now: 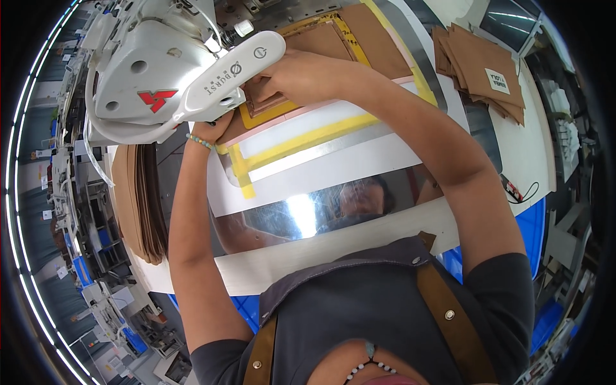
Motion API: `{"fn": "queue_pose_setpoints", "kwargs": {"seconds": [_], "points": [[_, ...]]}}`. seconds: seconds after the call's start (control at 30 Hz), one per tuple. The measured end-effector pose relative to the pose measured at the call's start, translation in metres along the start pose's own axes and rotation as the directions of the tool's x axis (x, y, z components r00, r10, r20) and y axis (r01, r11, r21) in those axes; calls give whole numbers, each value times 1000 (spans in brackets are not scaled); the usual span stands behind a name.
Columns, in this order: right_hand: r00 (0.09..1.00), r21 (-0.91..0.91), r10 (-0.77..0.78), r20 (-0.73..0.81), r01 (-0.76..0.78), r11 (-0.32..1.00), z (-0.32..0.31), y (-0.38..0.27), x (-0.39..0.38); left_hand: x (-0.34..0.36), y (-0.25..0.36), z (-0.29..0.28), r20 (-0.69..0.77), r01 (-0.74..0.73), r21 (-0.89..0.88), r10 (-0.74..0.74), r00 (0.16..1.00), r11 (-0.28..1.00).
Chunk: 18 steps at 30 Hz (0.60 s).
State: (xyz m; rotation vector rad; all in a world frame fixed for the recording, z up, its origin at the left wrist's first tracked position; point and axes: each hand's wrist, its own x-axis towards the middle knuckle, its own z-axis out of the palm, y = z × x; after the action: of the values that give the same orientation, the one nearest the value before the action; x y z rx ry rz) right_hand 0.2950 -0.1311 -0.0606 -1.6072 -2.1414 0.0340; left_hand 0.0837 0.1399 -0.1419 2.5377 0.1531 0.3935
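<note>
My right hand (296, 76) reaches over a yellow-edged template frame (351, 40) beside the head of a white sewing machine (138, 77). Its visible fingers are stretched out and rest on the frame's inner brown border; the machine's light arm (234, 74) covers some of them. Brown fabric (385, 38) lies around and under the frame. My left hand (219, 126), below a beaded bracelet, is at the frame's near left corner. The machine head hides most of its fingers, so its grip does not show. The needle area is hidden too.
Yellow tape (308, 141) borders the white sheet under the frame. A shiny metal plate (269, 215) lies nearer me. Stacked brown fabric pieces (138, 205) stand at the left; more brown pieces (484, 64), one labelled, lie at the far right beside a screen (510, 25).
</note>
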Motion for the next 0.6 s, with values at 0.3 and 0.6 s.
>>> {"fn": "queue_pose_setpoints", "kwargs": {"seconds": [0.3,0.6], "points": [[999,24,26,29,-27,999,4,11,-7,15,17,6,8,-129,176,130,992,976],[950,-118,301,82,-291,950,-45,-1,-13,12,52,10,-16,8,123,-6,1000,992]]}}
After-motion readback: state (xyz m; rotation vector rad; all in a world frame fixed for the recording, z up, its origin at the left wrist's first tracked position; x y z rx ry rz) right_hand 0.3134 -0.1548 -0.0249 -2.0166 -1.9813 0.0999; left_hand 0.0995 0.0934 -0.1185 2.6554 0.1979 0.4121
